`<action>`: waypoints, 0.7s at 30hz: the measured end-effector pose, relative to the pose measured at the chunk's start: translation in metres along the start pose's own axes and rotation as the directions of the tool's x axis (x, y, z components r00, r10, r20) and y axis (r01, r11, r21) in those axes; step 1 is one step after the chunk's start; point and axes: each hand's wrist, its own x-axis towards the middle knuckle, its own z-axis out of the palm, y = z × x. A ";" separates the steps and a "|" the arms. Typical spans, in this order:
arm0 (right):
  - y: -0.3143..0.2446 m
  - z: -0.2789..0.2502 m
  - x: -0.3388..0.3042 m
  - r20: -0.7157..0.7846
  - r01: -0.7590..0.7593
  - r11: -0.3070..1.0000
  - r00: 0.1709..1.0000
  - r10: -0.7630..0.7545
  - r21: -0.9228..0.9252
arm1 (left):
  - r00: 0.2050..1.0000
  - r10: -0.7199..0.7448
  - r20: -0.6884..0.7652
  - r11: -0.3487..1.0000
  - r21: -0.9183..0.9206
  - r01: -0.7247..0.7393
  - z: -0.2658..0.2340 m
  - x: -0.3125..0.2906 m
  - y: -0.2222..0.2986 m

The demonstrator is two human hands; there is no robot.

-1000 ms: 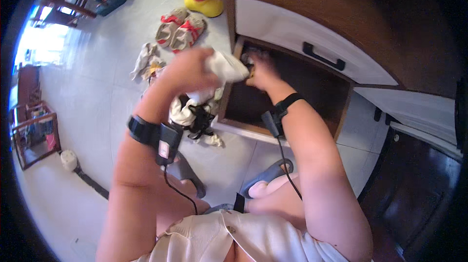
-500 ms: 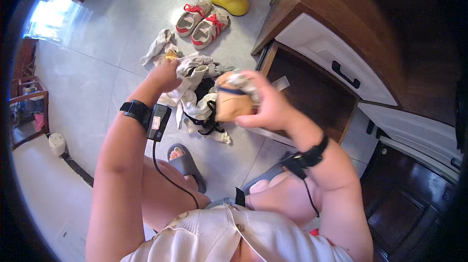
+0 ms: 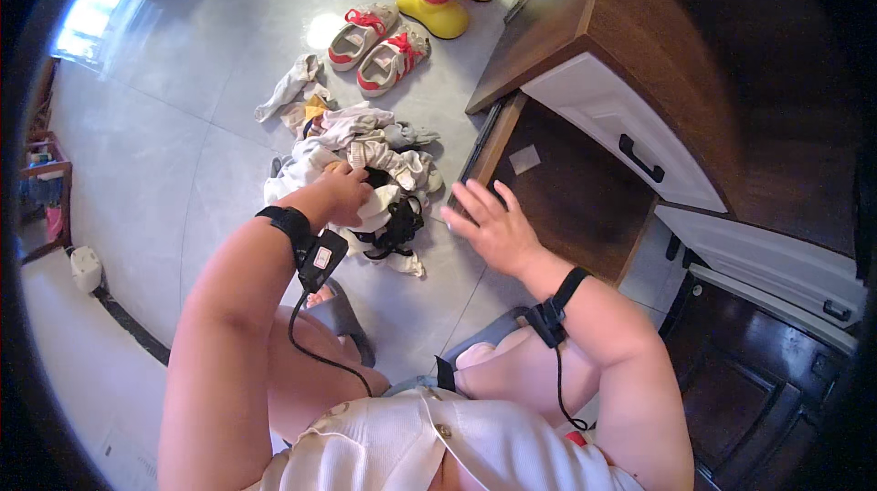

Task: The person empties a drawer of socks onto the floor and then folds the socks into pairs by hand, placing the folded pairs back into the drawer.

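Note:
A heap of crumpled socks, mostly white and grey with some black and tan ones, lies on the tiled floor before me. My left hand reaches into the heap's near left part, fingers curled down among white cloth. What it grips is hidden. Over the front edge of the open drawer, to the right of the heap, hovers my right hand; its fingers are spread and it holds nothing. A black strappy item lies at the heap's near edge, between my hands.
A pair of white-and-red sneakers stands beyond the heap. Behind them is a black-and-red container with yellow feet. The drawer, with a small pale slip inside, juts from a brown-and-white cabinet. My slippered feet flank the near floor.
My right hand has let go of the tan and grey sock bundle and opened. My left hand has moved nearer to me, from the heap's far side to its near left part.

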 end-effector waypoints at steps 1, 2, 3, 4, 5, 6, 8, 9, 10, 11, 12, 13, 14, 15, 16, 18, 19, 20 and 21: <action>0.009 -0.003 0.000 0.002 -0.005 1.000 1.000 0.005 -0.003 | 1.000 0.006 -0.001 1.000 0.001 -0.006 0.000 0.004 0.000; 0.017 -0.014 0.003 0.102 -0.172 0.980 0.982 0.161 0.104 | 0.999 -0.028 -0.021 0.998 -0.062 0.027 -0.001 0.006 0.000; 0.021 -0.020 0.003 0.214 -0.341 0.921 0.930 0.300 0.191 | 0.997 -0.064 -0.038 0.990 -0.125 0.059 -0.003 0.007 0.000; 0.024 -0.010 -0.005 0.162 -0.483 0.845 0.875 0.456 0.229 | 0.998 -0.059 -0.037 0.991 -0.123 0.054 -0.005 0.009 0.001; 0.026 -0.003 -0.016 0.165 -0.488 0.843 0.872 0.460 0.227 | 0.996 -0.086 -0.015 0.985 -0.152 0.083 -0.010 0.011 0.006; 0.026 0.001 -0.026 0.256 -0.515 0.835 0.848 0.464 0.194 | 0.993 -0.117 0.007 0.977 -0.179 0.116 -0.015 0.013 0.010; 0.027 0.005 -0.041 0.307 -0.526 0.832 0.832 0.462 0.176 | 0.990 -0.131 0.057 0.985 -0.106 0.136 -0.026 0.015 0.020; 0.028 0.007 -0.043 0.306 -0.525 0.832 0.834 0.460 0.179 | 0.983 -0.149 0.106 0.988 -0.034 0.153 -0.029 0.016 0.025; 0.028 0.007 -0.044 0.303 -0.512 0.832 0.844 0.442 0.213 | 0.982 -0.152 0.108 0.987 -0.032 0.156 -0.029 0.020 0.027; 0.028 0.006 -0.043 0.298 -0.498 0.831 0.855 0.424 0.247 | 0.990 -0.131 -0.041 0.989 -0.075 0.128 -0.029 0.026 0.027; 0.026 0.004 -0.041 0.296 -0.496 0.831 0.857 0.421 0.252 | 0.975 -0.114 -0.190 0.989 -0.112 0.093 -0.028 0.030 0.028; 0.025 0.002 -0.039 0.347 -0.490 0.838 0.850 0.398 0.240 | 0.975 -0.118 -0.187 0.989 -0.110 0.098 -0.027 0.031 0.028; 0.023 -0.001 -0.038 0.397 -0.487 0.843 0.837 0.376 0.227 | 0.939 -0.046 -0.341 0.998 -0.051 0.030 -0.027 0.033 0.030; 0.020 -0.002 -0.039 0.397 -0.488 0.842 0.837 0.376 0.231 | 0.875 0.034 -0.482 0.999 0.018 -0.029 -0.027 0.034 0.032; 0.017 -0.003 -0.041 0.434 -0.476 0.857 0.826 0.359 0.197 | 0.968 0.007 -0.252 0.996 0.091 0.017 -0.024 0.035 0.035; 0.016 -0.004 -0.041 0.464 -0.450 0.876 0.822 0.330 0.174 | 0.980 -0.070 -0.186 0.984 0.150 0.099 -0.010 0.032 0.037; 0.017 -0.003 -0.042 0.436 -0.466 0.870 0.825 0.361 0.161 | 0.982 -0.144 -0.125 0.963 0.211 0.168 -0.004 0.031 0.035; 0.015 -0.004 -0.043 0.412 -0.483 0.863 0.823 0.392 0.144 | 0.978 -0.163 -0.128 0.974 0.138 0.180 -0.008 0.028 0.032; 0.015 -0.005 -0.043 0.414 -0.480 0.865 0.824 0.387 0.148 | 0.978 -0.167 -0.123 0.974 0.134 0.183 -0.009 0.026 0.026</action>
